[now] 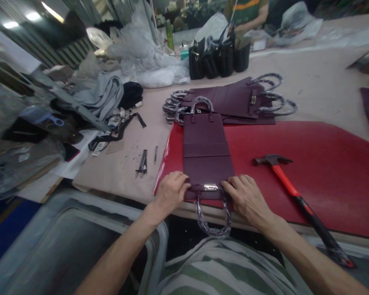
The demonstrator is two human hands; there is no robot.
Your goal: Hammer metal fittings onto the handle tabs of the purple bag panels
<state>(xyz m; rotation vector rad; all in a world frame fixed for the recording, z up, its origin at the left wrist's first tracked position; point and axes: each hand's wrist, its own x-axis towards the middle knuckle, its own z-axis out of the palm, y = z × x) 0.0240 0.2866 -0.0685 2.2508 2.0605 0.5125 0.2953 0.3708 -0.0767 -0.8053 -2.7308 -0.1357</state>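
A dark purple handbag panel [206,141] lies flat on a red mat [295,151], with a plastic-wrapped handle at each end. Its near handle [214,230] hangs over the table's front edge. Across the near end runs a strap with a shiny metal clasp [210,187]. My left hand [171,189] pinches the left edge of the panel by the strap, fingers closed. On the opposite edge, my right hand [247,197] grips the panel beside the clasp with thumb and fingers. To the right rests a hammer [284,180] with a red and black handle.
More purple handbag panels [230,98] are stacked behind the mat. Left of it lie small metal tools [142,163] and scattered bits. Black handbags [218,57] stand farther back, near a co-worker [252,16]. A grey bin [80,205] sits below left.
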